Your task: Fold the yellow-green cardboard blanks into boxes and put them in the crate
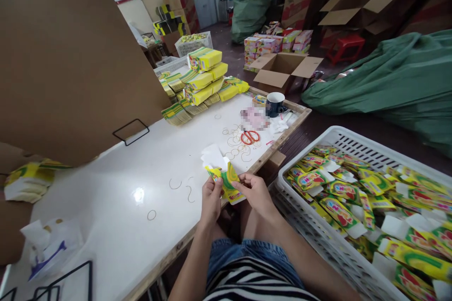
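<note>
A yellow and green printed carton [230,187] with white flaps is held between both hands, over the front edge of the white table [141,183]. My left hand [212,197] pinches its left side, thumb on the printed face. On the right side, the fingers of my right hand [257,193] are closed on the same carton. Its white flaps point away from me over the tabletop. To the right stands a white plastic basket [330,134] filled with similar yellow and green cartons [341,211].
Red-handled scissors [250,138], rubber bands [235,143] and a dark mug [274,105] sit at the table's right end. Stacked yellow carton bundles [205,77] stand at the back. A large cardboard sheet [77,56] rises at left. An open box [278,68] is on the floor.
</note>
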{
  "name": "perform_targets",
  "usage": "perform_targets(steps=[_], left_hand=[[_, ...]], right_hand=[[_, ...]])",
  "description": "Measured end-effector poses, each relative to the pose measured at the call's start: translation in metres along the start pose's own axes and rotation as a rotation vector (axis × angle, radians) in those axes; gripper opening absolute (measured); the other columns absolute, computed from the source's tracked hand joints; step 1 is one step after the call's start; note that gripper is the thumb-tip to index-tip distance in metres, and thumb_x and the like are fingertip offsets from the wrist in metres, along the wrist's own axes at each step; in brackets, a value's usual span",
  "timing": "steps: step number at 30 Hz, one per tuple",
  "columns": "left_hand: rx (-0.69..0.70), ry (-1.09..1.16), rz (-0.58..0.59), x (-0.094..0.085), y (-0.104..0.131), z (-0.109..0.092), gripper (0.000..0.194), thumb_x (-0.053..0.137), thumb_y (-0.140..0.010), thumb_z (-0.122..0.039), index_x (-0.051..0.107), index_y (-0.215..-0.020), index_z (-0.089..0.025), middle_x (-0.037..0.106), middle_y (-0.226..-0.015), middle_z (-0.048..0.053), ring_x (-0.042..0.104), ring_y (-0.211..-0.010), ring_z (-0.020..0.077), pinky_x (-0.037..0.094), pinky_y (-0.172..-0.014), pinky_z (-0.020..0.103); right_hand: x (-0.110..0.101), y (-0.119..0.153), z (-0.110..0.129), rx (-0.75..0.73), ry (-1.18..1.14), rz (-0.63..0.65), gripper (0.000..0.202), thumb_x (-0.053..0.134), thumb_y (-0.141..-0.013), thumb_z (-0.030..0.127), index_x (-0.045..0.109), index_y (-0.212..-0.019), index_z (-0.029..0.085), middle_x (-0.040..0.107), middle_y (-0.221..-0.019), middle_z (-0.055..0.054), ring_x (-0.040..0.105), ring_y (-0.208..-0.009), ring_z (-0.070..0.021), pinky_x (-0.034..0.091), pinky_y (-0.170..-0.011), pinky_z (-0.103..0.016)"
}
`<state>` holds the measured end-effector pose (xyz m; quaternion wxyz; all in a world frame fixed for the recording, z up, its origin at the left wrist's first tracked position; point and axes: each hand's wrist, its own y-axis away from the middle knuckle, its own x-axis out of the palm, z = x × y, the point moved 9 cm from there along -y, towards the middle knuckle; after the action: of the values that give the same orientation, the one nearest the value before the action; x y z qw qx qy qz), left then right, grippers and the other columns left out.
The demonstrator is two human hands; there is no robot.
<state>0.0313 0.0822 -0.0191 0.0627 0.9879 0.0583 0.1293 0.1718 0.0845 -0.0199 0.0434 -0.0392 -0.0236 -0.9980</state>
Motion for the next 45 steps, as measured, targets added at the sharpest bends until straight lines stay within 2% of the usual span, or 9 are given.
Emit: perform_targets(steps=[6,13,18,22,25,29,35,40,45], left_hand=[[0.086,-0.092,-0.006,0.003,0.014,-0.022,0.068,0.073,-0.078,-0.031,0.029,-0.129,-0.025,0.069,-0.090,0.000,0.068,-0.076,0.0136,0.052,-0.071,0.025],[-0.034,-0.149,0.244,0.018,0.028,-0.029,0.074,0.072,-0.079,-0.033,0.027,-0.138,-0.027,0.067,-0.107,0.008,0.070,-0.087,0.0206,0.055,-0.075,0.031],[-0.143,-0.058,0.366,0.027,0.035,-0.026,0.058,0.078,-0.074,-0.030,0.044,-0.120,-0.026,0.070,-0.102,0.006,0.071,-0.080,0.0213,0.055,-0.069,0.030],[-0.169,-0.007,0.426,0.033,0.042,-0.023,0.046,0.077,-0.074,-0.027,0.044,-0.107,-0.025,0.071,-0.095,0.004,0.071,-0.077,0.0192,0.055,-0.069,0.030],[-0.159,0.004,0.400,0.033,0.042,-0.022,0.054,0.077,-0.074,-0.028,0.040,-0.114,-0.028,0.071,-0.097,0.004,0.071,-0.081,0.0195,0.055,-0.071,0.030],[-0.165,0.009,0.364,0.032,0.040,-0.021,0.076,0.078,-0.073,-0.028,0.028,-0.130,-0.032,0.070,-0.104,0.005,0.071,-0.085,0.0203,0.056,-0.074,0.031],[-0.100,-0.153,0.280,0.026,0.031,-0.019,0.053,0.073,-0.078,-0.032,0.045,-0.122,-0.024,0.066,-0.118,0.011,0.071,-0.082,0.0196,0.056,-0.068,0.028],[-0.062,-0.173,0.263,0.032,0.030,-0.021,0.053,0.071,-0.079,-0.033,0.047,-0.125,-0.025,0.065,-0.121,0.010,0.071,-0.087,0.0208,0.057,-0.073,0.031],[-0.101,-0.113,0.310,0.037,0.032,-0.021,0.056,0.071,-0.079,-0.033,0.045,-0.128,-0.026,0.063,-0.124,0.011,0.070,-0.093,0.0224,0.057,-0.076,0.033]], right_hand=[[-0.005,0.006,0.001,-0.010,0.082,-0.113,0.029,0.067,-0.079,0.047,0.059,-0.082,0.019,0.070,-0.081,-0.007,0.065,-0.071,-0.0205,0.053,-0.064,-0.031],[-0.002,0.004,0.024,-0.118,0.041,0.089,0.050,0.062,-0.084,0.036,0.048,-0.130,0.024,0.067,-0.098,-0.003,0.062,-0.068,-0.0133,0.051,-0.063,-0.025],[-0.004,0.003,0.048,-0.176,0.017,0.244,0.025,0.053,-0.092,0.040,0.062,-0.104,0.019,0.062,-0.080,-0.001,0.059,-0.070,-0.0144,0.047,-0.063,-0.024],[-0.008,0.001,0.063,-0.267,0.133,0.245,0.030,0.051,-0.094,0.040,0.064,-0.078,0.017,0.062,-0.074,-0.003,0.058,-0.071,-0.0160,0.046,-0.067,-0.028],[-0.011,0.000,0.064,-0.300,0.132,0.194,0.029,0.053,-0.092,0.040,0.066,-0.078,0.018,0.063,-0.076,-0.004,0.059,-0.073,-0.0172,0.047,-0.067,-0.029],[-0.015,-0.006,0.056,-0.231,0.013,0.109,0.031,0.059,-0.089,0.041,0.061,-0.113,0.021,0.064,-0.078,-0.001,0.059,-0.066,-0.0159,0.047,-0.061,-0.027],[-0.026,-0.008,0.069,-0.284,0.172,0.112,0.037,0.051,-0.092,0.046,0.074,-0.086,0.018,0.066,-0.087,-0.008,0.060,-0.085,-0.0209,0.048,-0.074,-0.032],[-0.013,-0.008,0.056,-0.064,0.292,0.325,0.034,0.064,-0.079,0.023,0.062,-0.112,0.020,0.060,-0.069,0.004,0.051,-0.057,-0.0118,0.038,-0.054,-0.022],[-0.012,-0.014,0.061,-0.073,0.632,0.231,0.031,0.064,-0.076,0.019,0.057,-0.106,0.023,0.052,-0.057,0.009,0.050,-0.055,-0.0127,0.034,-0.057,-0.022]])
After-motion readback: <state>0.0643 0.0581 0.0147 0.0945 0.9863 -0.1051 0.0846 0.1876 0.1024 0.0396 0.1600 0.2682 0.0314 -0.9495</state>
